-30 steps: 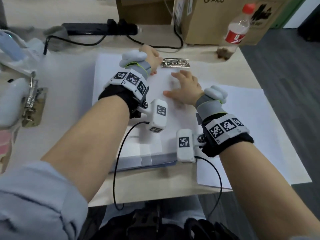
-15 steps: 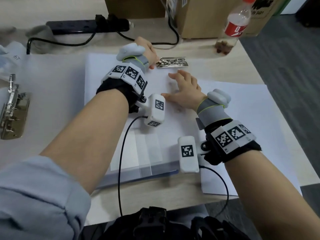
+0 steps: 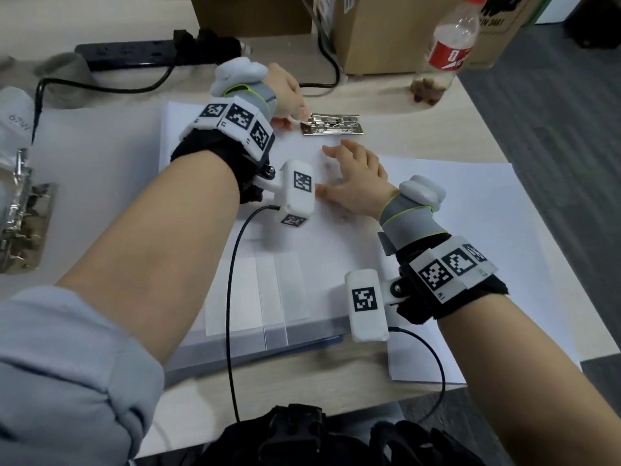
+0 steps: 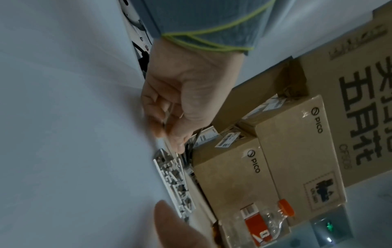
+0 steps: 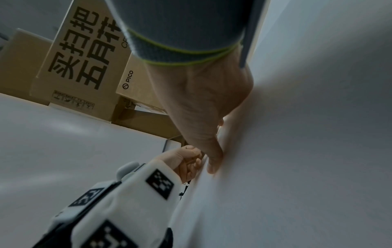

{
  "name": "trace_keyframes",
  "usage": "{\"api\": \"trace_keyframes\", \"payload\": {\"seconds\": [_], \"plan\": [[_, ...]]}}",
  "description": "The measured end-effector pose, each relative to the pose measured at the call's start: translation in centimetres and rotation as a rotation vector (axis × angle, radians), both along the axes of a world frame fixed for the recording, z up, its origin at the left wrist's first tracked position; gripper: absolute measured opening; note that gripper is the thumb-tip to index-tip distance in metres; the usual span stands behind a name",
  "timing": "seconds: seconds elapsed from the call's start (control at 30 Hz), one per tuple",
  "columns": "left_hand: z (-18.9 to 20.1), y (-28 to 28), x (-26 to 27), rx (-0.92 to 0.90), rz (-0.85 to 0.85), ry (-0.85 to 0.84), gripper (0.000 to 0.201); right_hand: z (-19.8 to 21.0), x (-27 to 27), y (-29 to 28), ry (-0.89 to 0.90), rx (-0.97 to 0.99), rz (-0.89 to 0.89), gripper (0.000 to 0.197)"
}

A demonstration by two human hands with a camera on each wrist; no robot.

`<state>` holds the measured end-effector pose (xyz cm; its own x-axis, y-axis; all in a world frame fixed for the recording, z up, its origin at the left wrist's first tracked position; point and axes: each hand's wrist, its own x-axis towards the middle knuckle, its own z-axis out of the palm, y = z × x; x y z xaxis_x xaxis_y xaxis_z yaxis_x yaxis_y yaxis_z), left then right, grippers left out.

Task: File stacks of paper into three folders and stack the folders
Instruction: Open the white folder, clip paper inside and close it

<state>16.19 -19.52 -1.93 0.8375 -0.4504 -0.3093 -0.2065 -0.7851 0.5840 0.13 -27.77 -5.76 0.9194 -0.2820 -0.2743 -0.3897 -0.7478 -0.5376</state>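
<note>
An open blue-grey folder (image 3: 235, 351) lies in front of me with a white paper stack (image 3: 322, 250) on it. At its far edge sits the metal clip (image 3: 332, 124). My left hand (image 3: 290, 119) pinches the thin lever at the clip's left end; the left wrist view shows the left hand (image 4: 167, 124) with fingers curled round it, next to the clip (image 4: 174, 181). My right hand (image 3: 346, 169) lies flat on the paper just below the clip, fingers spread. In the right wrist view the right hand (image 5: 212, 161) presses the sheet with palm and thumb.
A second paper stack (image 3: 497, 237) lies to the right, partly under my right forearm. Another folder with a metal clip (image 3: 23, 216) sits at the left edge. Behind are a plastic bottle (image 3: 450, 52), cardboard boxes (image 3: 379, 31), and a power strip (image 3: 127, 53) with its cable.
The head view has shifted and closed in. Both hands keep their places: the left at the clip's left end, the right flat on the paper.
</note>
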Motion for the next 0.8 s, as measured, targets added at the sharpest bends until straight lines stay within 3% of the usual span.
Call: {"api": "trace_keyframes", "payload": {"seconds": [0.13, 0.3, 0.57, 0.8], "plan": [[1.7, -0.9, -0.4, -0.208, -0.005, 0.042, 0.023, 0.1, -0.1, 0.0, -0.011, 0.017, -0.004, 0.071], [1.8, -3.1, -1.3, -0.322, -0.101, -0.093, 0.012, 0.4, -0.1, 0.4, -0.013, -0.011, -0.012, 0.063], [1.6, -5.0, -2.8, -0.093, -0.276, -0.012, 0.036, 0.7, -0.4, 0.5, -0.016, -0.021, 0.009, 0.057], [1.6, -4.0, -3.8, -0.058, -0.28, 0.007, 0.022, 0.5, -0.4, 0.5, -0.022, -0.03, 0.001, 0.057]]}}
